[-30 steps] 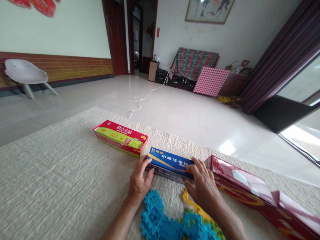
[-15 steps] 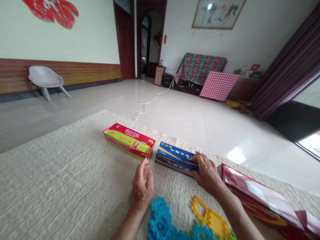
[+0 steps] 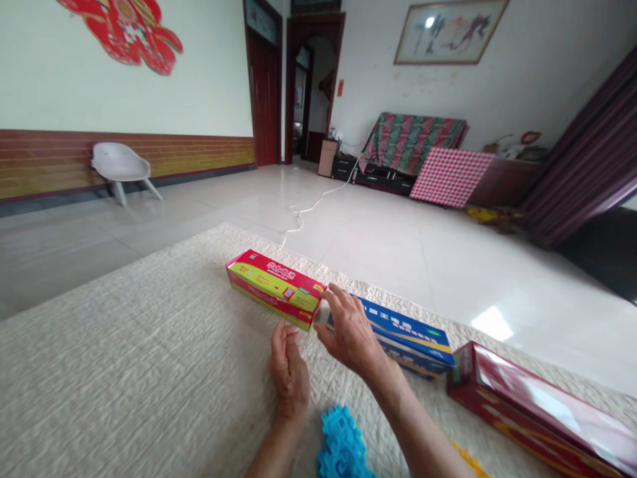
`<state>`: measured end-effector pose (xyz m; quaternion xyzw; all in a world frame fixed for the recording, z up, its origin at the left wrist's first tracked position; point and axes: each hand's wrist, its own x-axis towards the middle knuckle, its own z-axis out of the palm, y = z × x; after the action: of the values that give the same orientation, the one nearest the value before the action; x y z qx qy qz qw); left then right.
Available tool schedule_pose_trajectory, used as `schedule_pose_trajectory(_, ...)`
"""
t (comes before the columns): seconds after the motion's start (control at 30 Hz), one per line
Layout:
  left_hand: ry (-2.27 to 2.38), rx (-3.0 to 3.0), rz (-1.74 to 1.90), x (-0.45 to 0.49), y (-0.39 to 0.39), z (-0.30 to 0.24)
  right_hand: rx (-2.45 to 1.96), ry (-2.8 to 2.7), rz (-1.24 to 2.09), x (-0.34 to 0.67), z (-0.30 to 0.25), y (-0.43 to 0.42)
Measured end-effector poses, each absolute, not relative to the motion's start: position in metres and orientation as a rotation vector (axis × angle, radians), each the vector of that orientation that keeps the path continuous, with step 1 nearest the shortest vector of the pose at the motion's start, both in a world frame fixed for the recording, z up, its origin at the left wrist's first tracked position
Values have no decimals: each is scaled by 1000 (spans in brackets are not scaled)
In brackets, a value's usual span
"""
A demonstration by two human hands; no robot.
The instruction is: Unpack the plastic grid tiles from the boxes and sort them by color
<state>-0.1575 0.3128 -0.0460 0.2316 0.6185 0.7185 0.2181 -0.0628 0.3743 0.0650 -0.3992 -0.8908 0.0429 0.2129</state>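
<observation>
- At far left, before the brick-patterned band (image 3: 199,156) of the wall: white chair (image 3: 119,162) on tiled floor (image 3: 233,196); above, red wall decoration (image 3: 132,30)
- Left of centre, on the cream textured mat (image 3: 149,372), near its far edge: red-and-green box (image 3: 271,285), lying lengthwise; beyond, on the tiles, white cable (image 3: 321,198)
- Just in front of that box's right end: left hand (image 3: 290,372), loosely curled, gripping nothing; fingertips close to the lower edge, cannot tell if touching
- Near the bottom edge, between the forearms: blue toothed piece (image 3: 343,445), partly cut off
- At the red-and-green box's right end: right hand (image 3: 346,332), thumb and fingers spread apart; cannot tell if touching that box
- Partly hidden behind the right hand, left end covered: blue box (image 3: 413,338), lying on the mat
- Beside the right forearm, low down: part of a yellow piece (image 3: 470,461)
- Farther right, just beside the blue box: dark red box (image 3: 537,405), shiny on top; beyond, purple curtain (image 3: 582,146)
</observation>
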Motion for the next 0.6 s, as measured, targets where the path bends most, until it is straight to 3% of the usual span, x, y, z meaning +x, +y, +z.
schedule_pose_trajectory(0.23, 1751, 623, 2049, -165, 315, -47, -1146, -2554, 77, -116, 59, 402)
schedule_pose_trajectory(0.6, 1812, 637, 2063, -169, 319, -48, -1141, -2564, 69, -119, 49, 407)
